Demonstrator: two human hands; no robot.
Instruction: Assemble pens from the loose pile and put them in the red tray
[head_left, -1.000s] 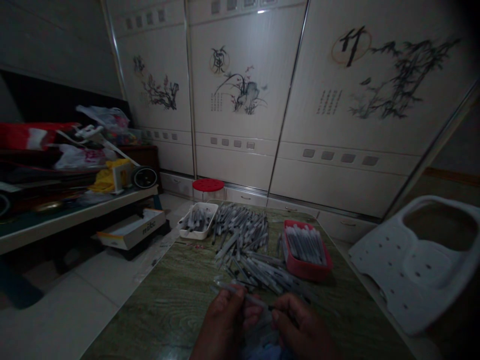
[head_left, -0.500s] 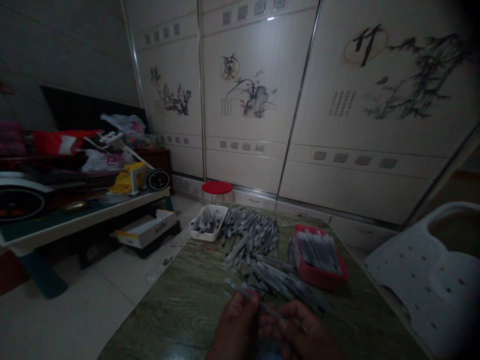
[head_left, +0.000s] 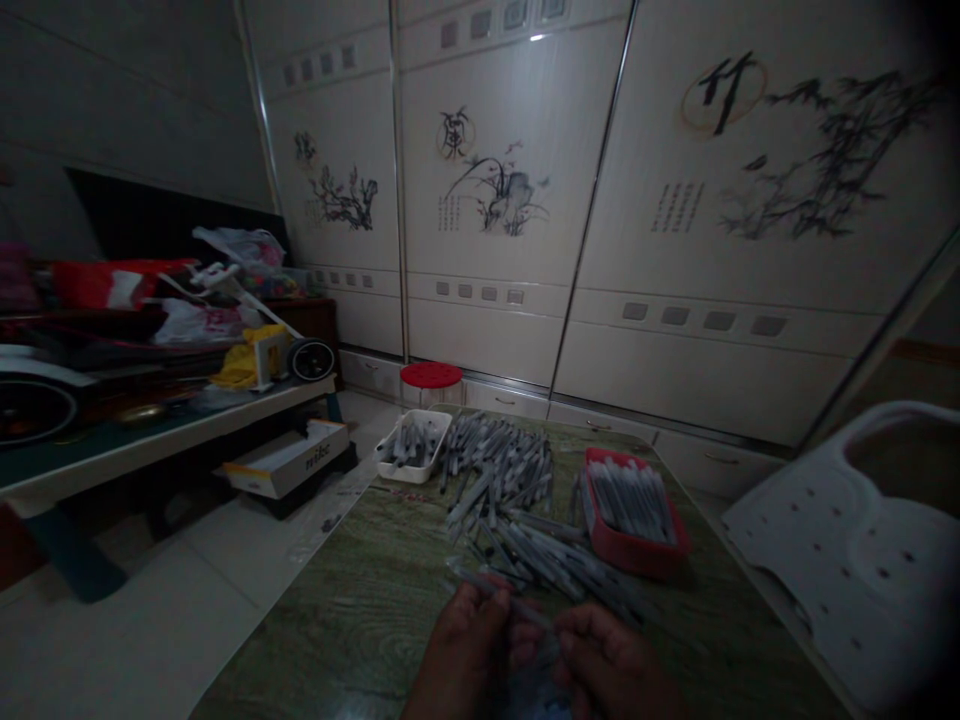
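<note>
A slim grey pen (head_left: 531, 613) slants between my two hands near the table's front edge. My left hand (head_left: 466, 640) pinches it towards its far end, fingers closed. At its nearer end my right hand (head_left: 604, 655) also grips it between thumb and fingers. Below the hands is some clear plastic (head_left: 536, 690), too dark to make out. Just beyond them lie loose pens (head_left: 555, 560), running back into a larger heap of pens (head_left: 506, 465). A red basket (head_left: 652, 562) at the right holds a packed row of pens.
On the far left of the wood-patterned table (head_left: 337, 600) stands a white basket (head_left: 386, 470) with dark-tipped pieces in it. A red stool (head_left: 431, 375) is behind the table. A white chair (head_left: 840, 560) stands at the right, a cluttered low bench (head_left: 187, 440) at the left.
The view has shifted slightly. Both hands keep hold of the pen, and the right hand has moved a little against it; otherwise the pens and baskets stay as they were.
</note>
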